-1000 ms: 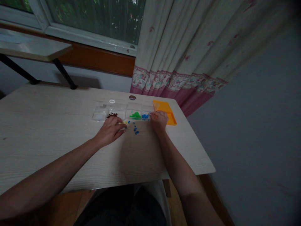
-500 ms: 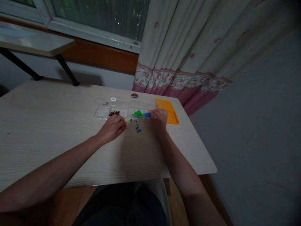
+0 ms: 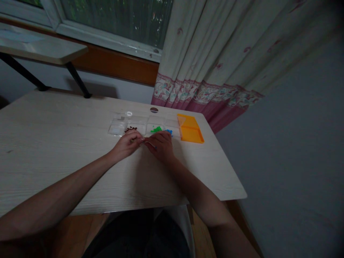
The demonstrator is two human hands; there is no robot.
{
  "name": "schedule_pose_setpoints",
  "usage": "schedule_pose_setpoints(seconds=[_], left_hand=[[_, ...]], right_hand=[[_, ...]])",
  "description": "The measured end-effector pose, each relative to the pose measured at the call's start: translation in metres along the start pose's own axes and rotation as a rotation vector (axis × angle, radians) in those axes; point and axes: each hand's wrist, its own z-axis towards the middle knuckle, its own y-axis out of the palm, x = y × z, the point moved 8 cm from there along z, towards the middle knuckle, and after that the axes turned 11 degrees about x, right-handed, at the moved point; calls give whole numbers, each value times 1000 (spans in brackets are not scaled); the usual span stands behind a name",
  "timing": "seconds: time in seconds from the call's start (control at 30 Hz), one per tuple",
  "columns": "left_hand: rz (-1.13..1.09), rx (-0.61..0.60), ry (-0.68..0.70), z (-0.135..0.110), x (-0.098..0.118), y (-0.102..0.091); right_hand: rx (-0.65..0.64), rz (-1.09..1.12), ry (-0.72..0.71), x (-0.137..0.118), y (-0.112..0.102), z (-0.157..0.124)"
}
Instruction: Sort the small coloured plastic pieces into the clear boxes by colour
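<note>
My left hand (image 3: 129,142) has its fingers pinched together just in front of the dark brown pieces (image 3: 131,128). What it holds is too small to make out. My right hand (image 3: 161,144) meets it fingertip to fingertip, its fingers drawn together; whatever they grip is hidden. Behind the hands stands a clear compartment box (image 3: 114,129). Small green pieces (image 3: 156,129) lie in one compartment, and blue pieces (image 3: 168,132) show in the compartment to their right. My right hand covers the table area where loose pieces lay.
An orange tray (image 3: 192,134) lies to the right of the clear box. Behind it, a round dark table insert (image 3: 154,110) sits near the back edge. A raised shelf (image 3: 61,53) on black legs stands at the back left. A curtain (image 3: 199,86) hangs behind the table.
My right hand has moved left and nearer, from the blue compartment to my left hand's fingertips. The loose blue and yellow pieces are now covered. My left hand has hardly moved.
</note>
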Motion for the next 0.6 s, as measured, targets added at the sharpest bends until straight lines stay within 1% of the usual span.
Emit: schedule_pose_setpoints(seconds=[0.17,0.33,0.5,0.6], left_hand=[[-58,30,-45,-1,-4,-1],[-89,81,-74,-3,-11,-2],[-85,108,-59,-5,-10,-4],[-37,119,-18,-6,-8,-5]], right_hand=[[44,-7,-8,-3,-4,-1],[23,-24,12,-6,-3,-2],[-2,-27,0,-8,0,-4],[-20,-33,20,-2,0,-4]])
